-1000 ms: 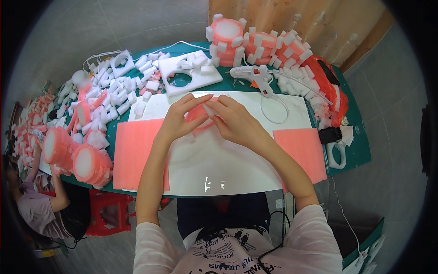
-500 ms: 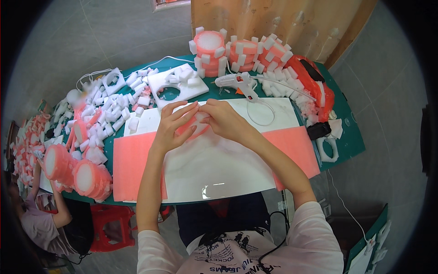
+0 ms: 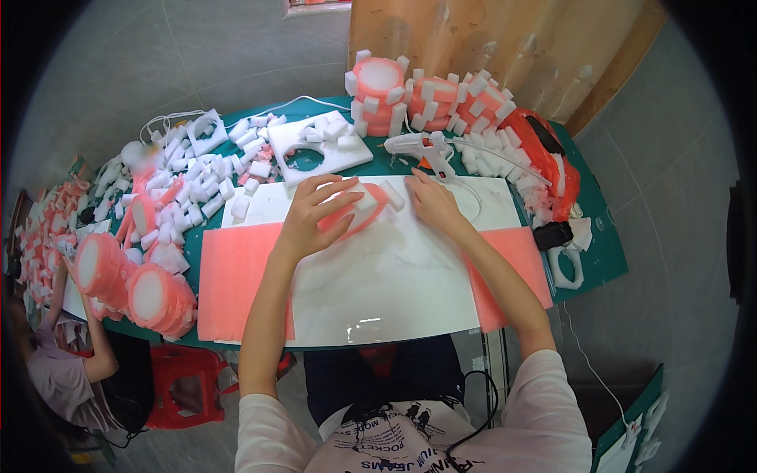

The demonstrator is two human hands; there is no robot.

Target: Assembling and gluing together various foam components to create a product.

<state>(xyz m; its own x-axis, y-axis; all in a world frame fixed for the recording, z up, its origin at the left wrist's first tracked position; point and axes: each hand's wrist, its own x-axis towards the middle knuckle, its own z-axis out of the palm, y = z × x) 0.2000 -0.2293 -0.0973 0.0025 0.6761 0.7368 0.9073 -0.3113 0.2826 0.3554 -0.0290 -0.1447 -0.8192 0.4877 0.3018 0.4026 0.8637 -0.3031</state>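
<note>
Foam is the matter in hand: a pink foam ring [image 3: 364, 206] with small white foam blocks stuck round its rim lies on the white board [image 3: 378, 276] at the middle of the green table [image 3: 603, 244]. The left hand [image 3: 315, 213] rests flat on top of the ring, fingers spread wide and pressing down on it, not closed around it. The right hand [image 3: 430, 201] lies just beside the ring to the right, palm down on the board, fingers loosely stretched and holding nothing; whether its fingertips touch the ring's nearest block cannot be told. Under the board, pink foam sheets [image 3: 236, 276] stick out on both sides. Just beyond the right hand lies a white glue gun [image 3: 422, 146], its nozzle pointing right. Behind the ring sits a white foam slab with a round hole [image 3: 319, 150] cut out of it, with loose blocks on top. Farther back stand stacks of finished pink rings [image 3: 426, 94] studded with white blocks. To the left a heap of loose white foam blocks [image 3: 189, 189] covers the table, and at the near left corner more pink rings with white centres [image 3: 130, 284] lie bunched together. Beside the table's left end another person [image 3: 67, 378] sits low, one arm raised to the table edge.
</note>
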